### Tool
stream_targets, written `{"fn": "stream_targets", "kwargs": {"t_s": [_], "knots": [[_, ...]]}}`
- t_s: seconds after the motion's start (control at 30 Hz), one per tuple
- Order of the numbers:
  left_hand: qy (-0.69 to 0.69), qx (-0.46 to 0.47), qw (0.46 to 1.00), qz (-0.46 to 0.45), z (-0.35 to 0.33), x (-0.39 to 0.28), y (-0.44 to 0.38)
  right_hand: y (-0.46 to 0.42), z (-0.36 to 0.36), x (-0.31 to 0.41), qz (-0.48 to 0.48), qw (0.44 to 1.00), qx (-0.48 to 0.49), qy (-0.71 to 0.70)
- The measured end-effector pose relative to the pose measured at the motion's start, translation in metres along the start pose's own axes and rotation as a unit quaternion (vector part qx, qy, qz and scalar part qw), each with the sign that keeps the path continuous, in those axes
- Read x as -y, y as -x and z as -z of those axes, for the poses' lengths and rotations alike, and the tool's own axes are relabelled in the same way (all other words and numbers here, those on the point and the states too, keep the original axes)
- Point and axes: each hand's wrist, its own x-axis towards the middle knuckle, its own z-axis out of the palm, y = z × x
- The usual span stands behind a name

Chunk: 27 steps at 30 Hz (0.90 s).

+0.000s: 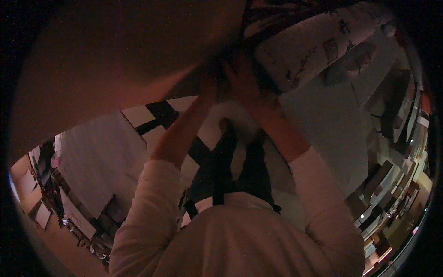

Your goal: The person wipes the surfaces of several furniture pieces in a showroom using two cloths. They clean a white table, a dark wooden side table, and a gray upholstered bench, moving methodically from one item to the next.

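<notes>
Both my arms reach forward in dim light, past my dark trousers and shoes on the floor. My left hand (209,81) is in deep shadow at the lower edge of a large, plain brownish panel (131,52), close to the camera. Whether its fingers hold that edge is too dark to tell. Beside it, my right hand (242,74) extends into the same shadow with its fingers stretched out; what it touches is hidden. Just right of it lies a long pale package (304,52) with rounded corners, bearing dark handwriting and a printed label.
Pale floor with dark bands (166,112) shows under my arms. A broad grey surface (97,155) spreads at left, and another grey surface (322,138) at right. Crowded boxes (384,176) line the right rim; mixed clutter (79,221) fills the lower left.
</notes>
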Motion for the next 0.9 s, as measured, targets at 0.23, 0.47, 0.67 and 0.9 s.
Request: {"fn": "stream_targets", "kwargs": {"t_s": [0.23,0.47,0.67,0.9], "knots": [[0.034,-0.077,0.984,0.159,0.024,0.022,-0.017,-0.014,0.034,0.024,-0.047,0.996,0.039,-0.059],[0.081,-0.033,0.973,0.213,0.03,0.03,-0.017,-0.022,-0.003,0.015,-0.028,0.996,0.082,-0.033],[0.356,-0.005,0.916,0.185,0.037,0.085,0.017,0.0,-0.003,0.03,0.005,0.966,0.242,-0.094],[-0.131,-0.045,0.981,0.138,0.061,0.097,0.045,0.039,0.052,0.043,0.006,0.992,0.098,-0.073]]}}
